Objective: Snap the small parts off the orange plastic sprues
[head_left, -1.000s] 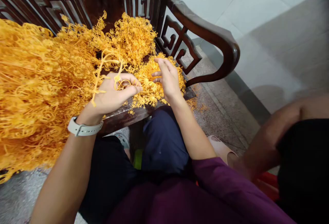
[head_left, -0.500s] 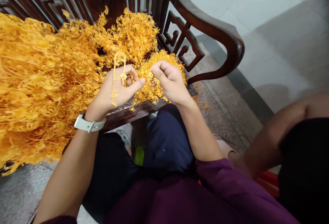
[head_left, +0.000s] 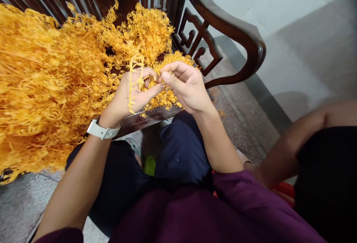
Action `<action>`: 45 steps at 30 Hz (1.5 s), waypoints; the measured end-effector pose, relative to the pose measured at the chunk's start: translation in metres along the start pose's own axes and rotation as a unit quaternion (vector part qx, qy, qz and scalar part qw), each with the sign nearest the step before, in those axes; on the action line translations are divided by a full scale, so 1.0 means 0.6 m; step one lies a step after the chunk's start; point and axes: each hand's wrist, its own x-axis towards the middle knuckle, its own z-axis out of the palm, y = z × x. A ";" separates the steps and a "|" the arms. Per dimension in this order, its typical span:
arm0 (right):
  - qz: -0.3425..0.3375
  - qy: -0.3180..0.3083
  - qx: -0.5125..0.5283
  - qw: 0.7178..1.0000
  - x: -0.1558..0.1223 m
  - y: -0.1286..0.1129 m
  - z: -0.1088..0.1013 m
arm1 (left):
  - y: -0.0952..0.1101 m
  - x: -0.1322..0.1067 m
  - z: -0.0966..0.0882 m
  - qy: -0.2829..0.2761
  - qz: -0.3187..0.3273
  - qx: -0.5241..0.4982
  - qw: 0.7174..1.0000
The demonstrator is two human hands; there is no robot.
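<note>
Head view. Left hand (head_left: 121,98) is in front of the bench seat, a yellow strand (head_left: 130,96) looped across its back and running in toward the curl of thumb and forefinger. Grip there: digits bent round, tips drawn close together, strand held. A small round hub (head_left: 140,82) sits on the strand near the base of the thumb.

Right hand (head_left: 192,87) meets it, thumb and forefinger brought nearly together at the left fingertips. Yellow bits show under that thumb; cannot tell whether pinched or part of the small pile (head_left: 178,58) behind.

Large yellow heap (head_left: 41,83) fills the left side; another clump (head_left: 149,31) lies against the backrest. All on a dark wooden bench (head_left: 141,125) with a curved armrest (head_left: 247,36) at right. Loose yellow scraps (head_left: 221,113) on the floor beyond. Pale watch strap (head_left: 102,130) on the left wrist. At far right, another person's arm (head_left: 312,135), blurred, well apart from the work.
</note>
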 end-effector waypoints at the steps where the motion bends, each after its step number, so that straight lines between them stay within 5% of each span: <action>1: -0.001 0.003 0.007 1.000 0.000 0.000 -0.001 | -0.002 0.000 0.002 0.002 0.012 0.012 1.000; 6: 0.014 0.015 0.059 0.998 0.002 0.000 -0.004 | -0.005 0.002 0.009 0.018 0.070 0.023 0.997; 12: 0.047 0.032 0.093 0.994 0.005 0.008 -0.010 | 0.013 0.003 0.002 -0.009 0.006 -0.061 0.998; 19: 0.110 -0.019 0.155 0.982 0.014 0.030 -0.012 | 0.008 0.005 -0.003 -0.047 -0.031 0.017 0.998; 29: 0.142 -0.098 0.245 0.954 0.030 0.052 0.017 | 0.003 0.004 -0.051 -0.149 -0.020 -0.061 0.987; 38: 0.127 -0.122 0.239 0.955 0.024 0.050 0.017 | -0.004 0.006 -0.060 -0.194 -0.031 -0.091 0.976; 42: 0.105 -0.090 0.225 0.965 0.028 0.046 0.015 | 0.012 0.003 -0.068 -0.184 -0.040 -0.155 0.970; 45: 0.057 -0.001 0.148 0.987 0.035 0.052 0.009 | 0.017 0.002 -0.066 -0.156 -0.054 -0.144 0.976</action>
